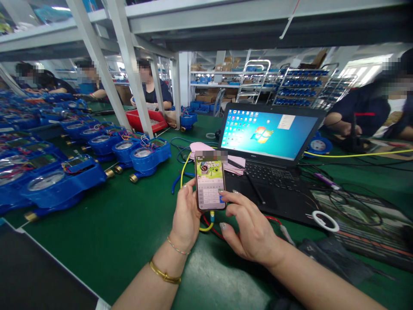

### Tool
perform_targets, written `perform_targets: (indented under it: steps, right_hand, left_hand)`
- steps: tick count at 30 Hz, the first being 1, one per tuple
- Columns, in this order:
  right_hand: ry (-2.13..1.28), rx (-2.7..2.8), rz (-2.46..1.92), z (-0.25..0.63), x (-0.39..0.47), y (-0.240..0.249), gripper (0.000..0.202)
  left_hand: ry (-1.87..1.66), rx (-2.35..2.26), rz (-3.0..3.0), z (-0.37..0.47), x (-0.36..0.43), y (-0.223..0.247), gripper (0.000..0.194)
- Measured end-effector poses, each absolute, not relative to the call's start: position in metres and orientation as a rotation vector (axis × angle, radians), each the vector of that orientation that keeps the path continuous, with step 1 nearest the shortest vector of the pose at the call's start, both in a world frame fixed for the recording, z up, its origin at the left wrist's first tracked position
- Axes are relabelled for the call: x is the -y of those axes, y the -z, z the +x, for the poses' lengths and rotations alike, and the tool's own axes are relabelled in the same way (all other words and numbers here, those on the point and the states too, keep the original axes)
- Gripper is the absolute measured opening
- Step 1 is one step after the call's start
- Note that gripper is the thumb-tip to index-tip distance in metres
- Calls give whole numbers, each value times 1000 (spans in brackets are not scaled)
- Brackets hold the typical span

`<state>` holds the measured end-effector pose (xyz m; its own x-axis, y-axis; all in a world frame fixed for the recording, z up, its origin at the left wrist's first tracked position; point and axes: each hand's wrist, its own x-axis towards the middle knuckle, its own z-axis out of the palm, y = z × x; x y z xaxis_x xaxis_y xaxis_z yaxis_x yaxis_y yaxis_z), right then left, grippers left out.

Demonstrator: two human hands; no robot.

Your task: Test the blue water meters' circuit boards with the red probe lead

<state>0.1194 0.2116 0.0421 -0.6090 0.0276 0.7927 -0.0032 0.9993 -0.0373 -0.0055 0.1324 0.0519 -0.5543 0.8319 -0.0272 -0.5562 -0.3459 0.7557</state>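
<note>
A smartphone (211,184) is held upright in my left hand (187,211), whose fingers wrap around its left side and back. Its lit screen shows a keyboard below a green picture. My right hand (250,224) is at the phone's lower right, holding nothing; its fingers are apart and a fingertip is at the keyboard area. A yellow cable (206,228) with a blue sleeve runs beneath the phone. Behind the phone lie pink papers (237,165), partly under a dark pen. An open laptop (267,133) stands just beyond my right hand, its desktop lit.
Several blue meters (148,157) with brass fittings crowd the green table (129,241) on the left. A red bin (148,120) sits behind them, near grey metal posts (129,64). Cables and a white ring (325,221) lie at right. Several people work around the table.
</note>
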Motion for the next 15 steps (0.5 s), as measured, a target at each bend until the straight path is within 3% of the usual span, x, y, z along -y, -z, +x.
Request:
perform_targets:
  steps: [15]
  right_hand:
    - [-42, 2230, 4, 120, -213, -41, 11]
  left_hand:
    - [-1986, -932, 467, -6, -133, -52, 43]
